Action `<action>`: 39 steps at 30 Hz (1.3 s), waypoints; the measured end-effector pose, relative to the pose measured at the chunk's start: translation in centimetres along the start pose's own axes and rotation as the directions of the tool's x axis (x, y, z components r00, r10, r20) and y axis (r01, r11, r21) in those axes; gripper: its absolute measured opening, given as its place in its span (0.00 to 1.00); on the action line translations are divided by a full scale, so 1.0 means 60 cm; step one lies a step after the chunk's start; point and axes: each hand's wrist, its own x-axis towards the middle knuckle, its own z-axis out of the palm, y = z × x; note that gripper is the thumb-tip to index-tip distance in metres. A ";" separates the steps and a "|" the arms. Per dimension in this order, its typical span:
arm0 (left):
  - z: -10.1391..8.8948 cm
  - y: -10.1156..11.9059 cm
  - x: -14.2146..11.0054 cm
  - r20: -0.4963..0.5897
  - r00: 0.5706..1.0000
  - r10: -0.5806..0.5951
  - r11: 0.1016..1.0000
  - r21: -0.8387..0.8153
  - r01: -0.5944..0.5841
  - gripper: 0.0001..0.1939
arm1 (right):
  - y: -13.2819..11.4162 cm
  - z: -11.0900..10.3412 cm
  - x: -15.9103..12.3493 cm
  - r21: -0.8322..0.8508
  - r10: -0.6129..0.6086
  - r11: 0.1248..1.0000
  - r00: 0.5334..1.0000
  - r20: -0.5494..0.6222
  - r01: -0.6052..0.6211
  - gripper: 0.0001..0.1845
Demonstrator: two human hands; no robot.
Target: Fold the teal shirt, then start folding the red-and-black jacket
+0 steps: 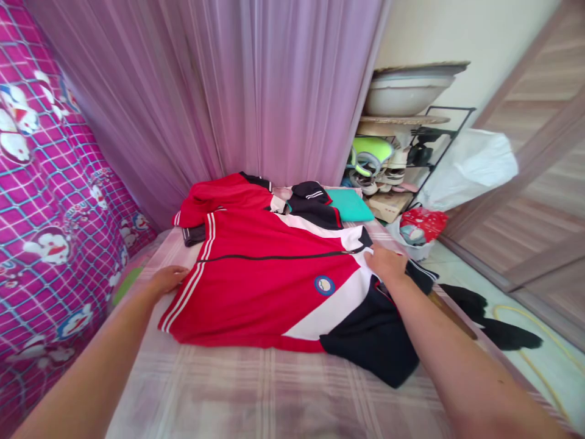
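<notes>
A red, white and navy zip-up track jacket (256, 292) lies flat with its front up and its zip closed, hem to the left and collar to the right. A round blue-and-white badge (324, 285) sits on its chest. My left hand (170, 279) pinches the striped hem near the zip's lower end. At the collar, my right hand (386, 263) has its fingers closed on the white and navy fabric. Behind the jacket is another red and navy garment (223, 198), partly covered by it. A folded teal item (350, 205) lies beside that.
The jacket rests on a checked bedsheet (219, 390). Purple curtains (274, 91) hang behind, and a pink patterned cloth (55, 201) is at left. To the right stand a shoe rack (445, 137) with basins and shoes, a white bag (475, 167) and a wooden wardrobe (525, 158).
</notes>
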 end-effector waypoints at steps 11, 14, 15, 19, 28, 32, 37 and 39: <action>0.017 0.018 0.023 0.083 0.996 -0.016 0.992 0.128 0.005 0.15 | -0.008 -0.013 0.022 0.083 -0.009 0.997 0.998 0.069 0.003 0.22; 0.016 0.019 0.023 0.097 0.995 -0.010 0.987 0.160 -0.006 0.11 | -0.010 -0.002 0.028 0.081 0.007 0.997 0.999 0.033 -0.010 0.23; 0.016 0.019 0.022 0.098 0.995 -0.007 0.986 0.169 -0.009 0.11 | -0.011 0.001 0.029 0.084 0.005 0.996 1.000 0.017 -0.007 0.23; 0.018 0.021 0.019 0.091 0.996 0.000 0.979 0.201 -0.018 0.13 | -0.012 0.010 0.029 0.099 -0.013 0.995 0.999 -0.032 0.016 0.22; -0.012 0.005 0.005 -0.013 1.000 -0.007 0.968 0.250 0.010 0.16 | -0.001 -0.011 0.023 0.020 0.037 0.999 0.999 0.015 -0.037 0.24; -0.034 -0.034 -0.008 -0.001 0.996 -0.092 0.977 0.195 0.090 0.17 | 0.002 0.003 0.020 0.023 -0.021 1.000 1.000 -0.007 0.021 0.24; -0.018 -0.025 0.005 0.021 0.996 -0.086 0.995 0.051 0.085 0.24 | 0.008 0.008 0.037 0.042 -0.049 0.998 0.998 0.044 0.047 0.26; -0.013 -0.003 0.023 -0.006 0.997 -0.071 0.997 0.022 0.071 0.29 | 0.011 0.004 0.050 0.027 -0.070 0.997 0.998 0.012 0.069 0.26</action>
